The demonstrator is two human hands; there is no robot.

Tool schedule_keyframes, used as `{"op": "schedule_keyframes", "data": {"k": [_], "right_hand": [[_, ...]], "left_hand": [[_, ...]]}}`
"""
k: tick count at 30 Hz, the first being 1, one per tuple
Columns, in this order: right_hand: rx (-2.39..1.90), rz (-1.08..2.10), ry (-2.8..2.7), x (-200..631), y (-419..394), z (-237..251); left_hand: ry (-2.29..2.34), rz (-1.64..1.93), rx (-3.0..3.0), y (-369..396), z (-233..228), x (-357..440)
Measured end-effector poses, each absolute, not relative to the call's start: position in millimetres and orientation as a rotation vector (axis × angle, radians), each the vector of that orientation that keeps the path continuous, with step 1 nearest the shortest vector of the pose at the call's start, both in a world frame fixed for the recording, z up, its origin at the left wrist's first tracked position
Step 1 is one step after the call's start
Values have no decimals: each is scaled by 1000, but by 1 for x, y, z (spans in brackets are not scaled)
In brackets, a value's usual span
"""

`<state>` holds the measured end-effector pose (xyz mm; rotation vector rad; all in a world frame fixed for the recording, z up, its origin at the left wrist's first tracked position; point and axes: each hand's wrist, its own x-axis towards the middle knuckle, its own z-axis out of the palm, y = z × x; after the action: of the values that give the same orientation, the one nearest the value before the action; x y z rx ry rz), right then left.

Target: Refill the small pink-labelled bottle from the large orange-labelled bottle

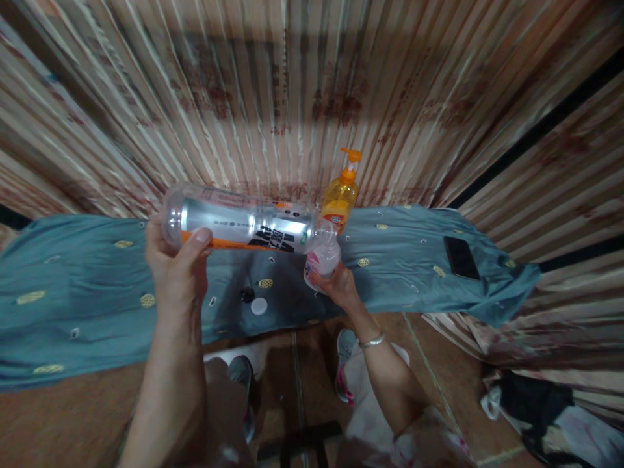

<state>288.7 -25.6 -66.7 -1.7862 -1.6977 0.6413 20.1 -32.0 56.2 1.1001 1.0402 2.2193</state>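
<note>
Hands: left hand [178,260] wraps the base of a large bottle [238,224] tipped sideways, its mouth meeting a small bottle [322,260] clasped upright in the right hand [338,286]; two caps [254,302] lie between them on the tabletop [88,292].

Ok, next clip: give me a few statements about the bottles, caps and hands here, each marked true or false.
1. The left hand holds the large bottle tipped on its side. True.
2. The right hand holds the orange pump bottle. False: it holds a small bottle; the pump bottle stands behind, untouched.
3. The large bottle's mouth meets the small bottle's top. True.
4. A phone lies on the blue cloth at the left. False: it lies at the right.
5. A white cap lies on the cloth. True.
</note>
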Motion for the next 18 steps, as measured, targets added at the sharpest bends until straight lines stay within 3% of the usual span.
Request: {"op": "schedule_keyframes", "data": {"k": [18], "right_hand": [[-1795,669,-1702,289,-27,-63]], "left_hand": [[1042,2222,1138,-32,55,19]]}}
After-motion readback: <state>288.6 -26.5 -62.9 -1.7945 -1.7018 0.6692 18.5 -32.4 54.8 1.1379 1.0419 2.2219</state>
